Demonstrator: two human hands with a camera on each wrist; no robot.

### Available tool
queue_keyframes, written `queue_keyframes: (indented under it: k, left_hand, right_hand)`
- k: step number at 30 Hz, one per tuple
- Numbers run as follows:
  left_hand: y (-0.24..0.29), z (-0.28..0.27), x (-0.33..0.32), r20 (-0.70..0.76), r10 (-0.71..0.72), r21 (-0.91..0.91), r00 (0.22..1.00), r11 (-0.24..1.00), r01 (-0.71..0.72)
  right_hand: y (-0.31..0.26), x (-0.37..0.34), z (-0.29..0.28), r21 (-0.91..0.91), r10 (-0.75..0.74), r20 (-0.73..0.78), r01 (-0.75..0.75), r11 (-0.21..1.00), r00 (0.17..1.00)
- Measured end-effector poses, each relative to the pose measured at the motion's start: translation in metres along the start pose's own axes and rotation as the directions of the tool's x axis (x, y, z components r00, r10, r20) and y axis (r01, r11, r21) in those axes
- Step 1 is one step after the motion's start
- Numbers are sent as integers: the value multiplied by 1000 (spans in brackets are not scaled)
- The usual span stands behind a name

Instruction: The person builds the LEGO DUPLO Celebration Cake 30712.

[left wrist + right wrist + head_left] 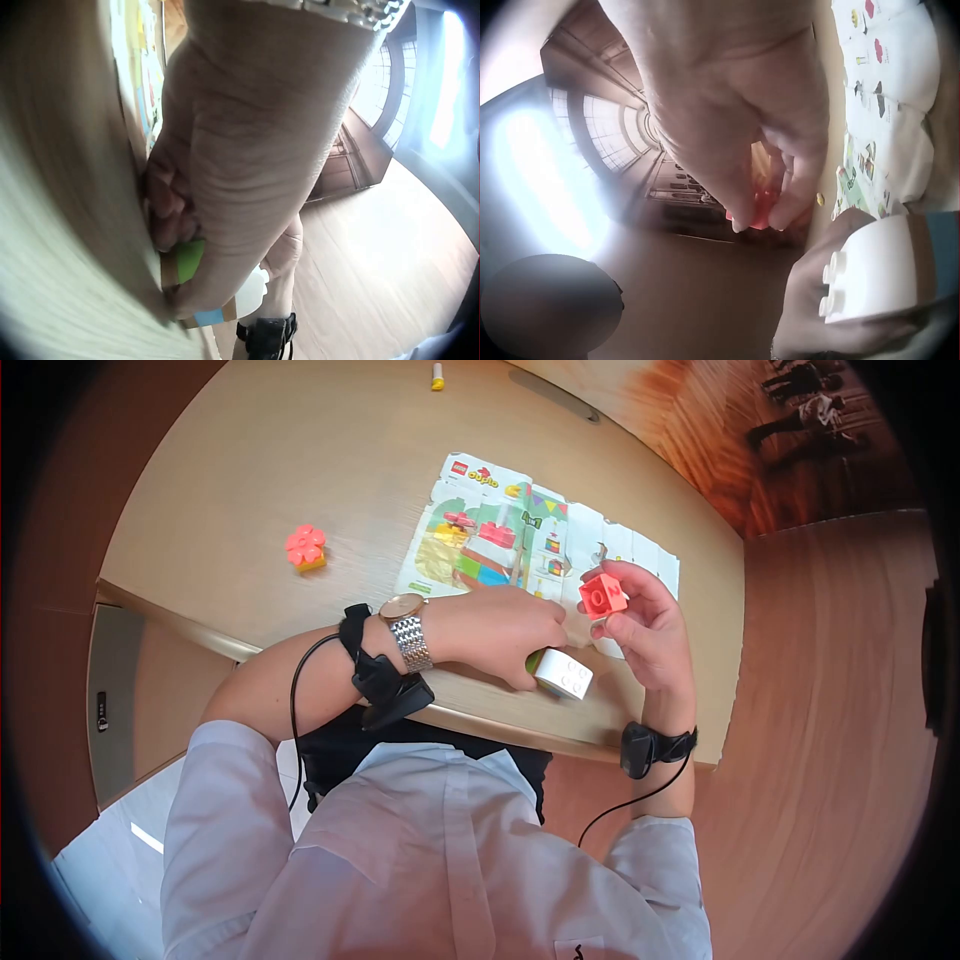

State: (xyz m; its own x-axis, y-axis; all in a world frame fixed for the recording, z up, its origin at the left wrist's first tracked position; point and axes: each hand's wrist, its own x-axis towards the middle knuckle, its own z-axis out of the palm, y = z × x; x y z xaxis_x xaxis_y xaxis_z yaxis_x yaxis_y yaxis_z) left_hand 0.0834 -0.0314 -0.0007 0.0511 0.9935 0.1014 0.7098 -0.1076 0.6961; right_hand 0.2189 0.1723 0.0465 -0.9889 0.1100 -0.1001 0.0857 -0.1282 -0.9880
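My left hand (500, 635), with a watch on its wrist, grips a block assembly low at the table's front edge. Its white studded block (566, 674) sticks out to the right of the fingers; in the left wrist view green (190, 259) and light blue (211, 317) parts show too. My right hand (650, 622) is raised to the right of it, pinching a small red brick (602, 597) between thumb and fingers, its hollow side facing the head camera. The red brick and the white block are apart.
A creased instruction sheet (545, 535) lies behind both hands. On the left of the table (230, 490) stands a coral flower piece on a yellow brick (306, 548). A small white and yellow piece (437, 378) is at the far edge.
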Motion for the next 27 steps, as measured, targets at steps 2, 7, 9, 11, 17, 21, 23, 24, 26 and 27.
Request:
queue_keyframes:
  k: [2, 7, 9, 11, 17, 21, 23, 24, 26, 27]
  left_hand:
    - [-1, 0, 0, 19, -13, -16, 1000, 1000, 13]
    - [6, -6, 0, 55, -46, 3, 997, 999, 46]
    - [5, -5, 0, 58, -64, 4, 996, 998, 63]
    - [1, -1, 0, -27, 10, 1, 1000, 1000, -10]
    - [4, -4, 0, 27, -48, 18, 998, 999, 48]
    - [4, -4, 1, 32, -37, 19, 999, 999, 37]
    - [5, -3, 1, 29, -35, 32, 999, 999, 34]
    - [5, -3, 1, 28, -37, 31, 999, 999, 36]
    - [3, -2, 1, 16, -26, 33, 1000, 999, 26]
    - [3, -1, 1, 8, -31, 33, 999, 999, 31]
  right_hand:
    - [-1, -6, -1, 75, -8, 13, 7, 997, 1000]
    - [-22, -27, 33, -255, -78, -59, 61, 965, 995]
    - [-25, -40, 41, -438, -126, -91, 74, 896, 988]
    - [-31, -49, 42, -721, -193, -31, 112, 684, 981]
    - [-22, -64, 49, -862, -203, 92, 180, 474, 975]
    - [-20, -66, 54, -882, -240, 87, 187, 433, 967]
    - [-20, -63, 54, -879, -236, 96, 193, 435, 967]
    - [-20, -62, 54, -877, -230, 107, 201, 437, 967]
    - [-19, -62, 54, -878, -220, 102, 191, 438, 970]
    - [-20, -61, 55, -880, -210, 100, 185, 437, 973]
